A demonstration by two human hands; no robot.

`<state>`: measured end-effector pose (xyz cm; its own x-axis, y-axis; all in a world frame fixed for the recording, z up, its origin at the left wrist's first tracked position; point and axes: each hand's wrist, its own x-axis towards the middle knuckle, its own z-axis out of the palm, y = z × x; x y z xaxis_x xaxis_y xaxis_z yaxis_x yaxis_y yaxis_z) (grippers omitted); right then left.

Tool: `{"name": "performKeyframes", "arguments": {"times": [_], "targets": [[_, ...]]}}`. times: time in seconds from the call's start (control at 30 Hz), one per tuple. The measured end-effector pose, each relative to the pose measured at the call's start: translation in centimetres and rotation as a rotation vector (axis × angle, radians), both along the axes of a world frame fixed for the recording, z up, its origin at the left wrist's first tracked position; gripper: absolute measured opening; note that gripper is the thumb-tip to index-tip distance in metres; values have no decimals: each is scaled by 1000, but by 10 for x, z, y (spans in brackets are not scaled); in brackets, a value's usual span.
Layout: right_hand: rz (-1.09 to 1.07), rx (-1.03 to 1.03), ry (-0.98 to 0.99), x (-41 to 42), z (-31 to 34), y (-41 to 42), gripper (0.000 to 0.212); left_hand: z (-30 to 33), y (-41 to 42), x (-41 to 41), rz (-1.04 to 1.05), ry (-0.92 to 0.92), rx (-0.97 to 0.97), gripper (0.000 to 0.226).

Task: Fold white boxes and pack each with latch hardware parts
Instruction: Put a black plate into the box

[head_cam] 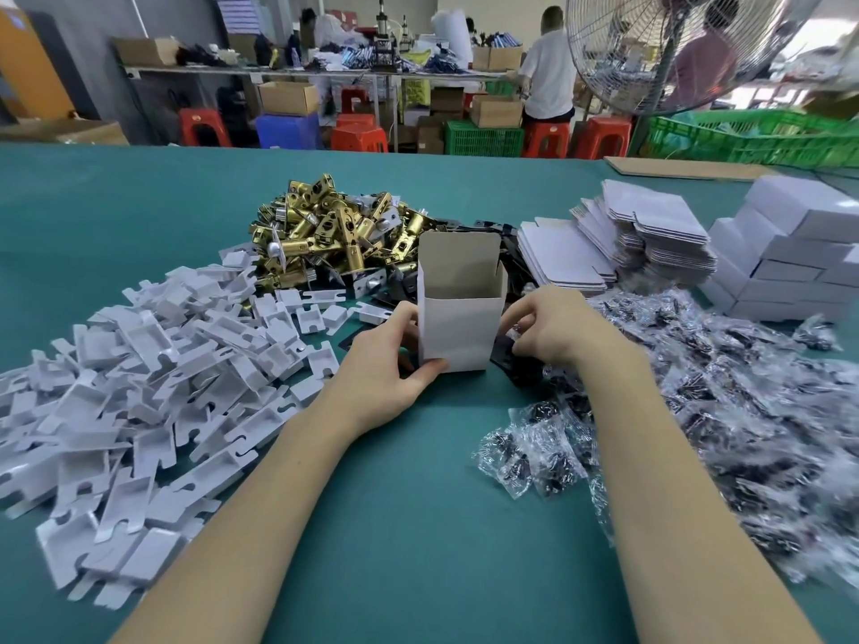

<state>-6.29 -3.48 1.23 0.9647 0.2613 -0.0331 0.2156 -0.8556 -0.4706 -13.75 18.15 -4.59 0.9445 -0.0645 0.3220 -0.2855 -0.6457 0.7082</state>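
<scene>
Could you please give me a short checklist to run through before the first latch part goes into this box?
1. White box stands upright on the green table: ok.
2. Top flap is raised and the mouth is open: ok.
3. Box interior is free of parts: ok for the upper part that shows; the bottom is hidden.
4. Left hand grips the box's lower left corner: ok.
5. Right hand is free to pick a part: cannot tell; its fingertips are hidden behind the box's right side.
6. Brass latches, white inserts and bagged screws lie close by: ok.
</scene>
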Motion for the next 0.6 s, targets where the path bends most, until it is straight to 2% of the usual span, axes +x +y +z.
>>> {"name": "performKeyframes", "arguments": {"times": [0.27,0.33,0.47,0.6], "targets": [[-94,-37,-125,-2,-6,0,19,-1,-1,-1,-10,-11,-18,46],[-93,100,-152,0,-5,-3,16,0,0,0,-5,-11,-12,44],[-191,607,-167,2,1,-1,14,0,0,0,18,-3,7,44],[-211,944,-49,0,17,-2,13,1,-1,1,20,0,15,45]]}}
